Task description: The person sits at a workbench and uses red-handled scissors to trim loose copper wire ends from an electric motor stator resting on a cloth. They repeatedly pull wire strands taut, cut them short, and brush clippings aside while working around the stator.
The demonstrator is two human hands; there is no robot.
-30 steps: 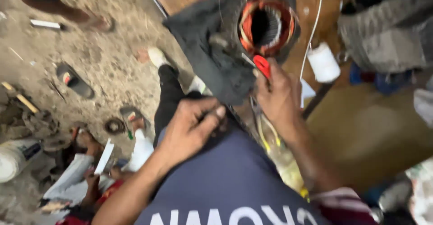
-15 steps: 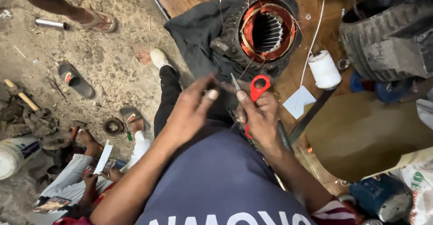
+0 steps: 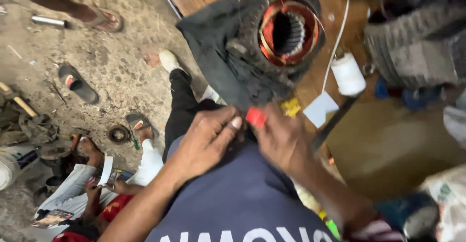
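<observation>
Scissors [image 3: 256, 117], red-handled, sit gripped in the right hand [image 3: 284, 140] just below the motor stator [image 3: 286, 31]. Left hand [image 3: 206, 140] pinches something beside them, probably wire. A trimming step, seemingly; next calls for steady snipping.

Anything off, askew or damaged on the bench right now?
The motor stator lies on its side on a rumpled black cloth, with loose wire ends sticking out of the copper windings. The right hand holds red-handled scissors close by the left hand. Nothing looks spilled.
</observation>
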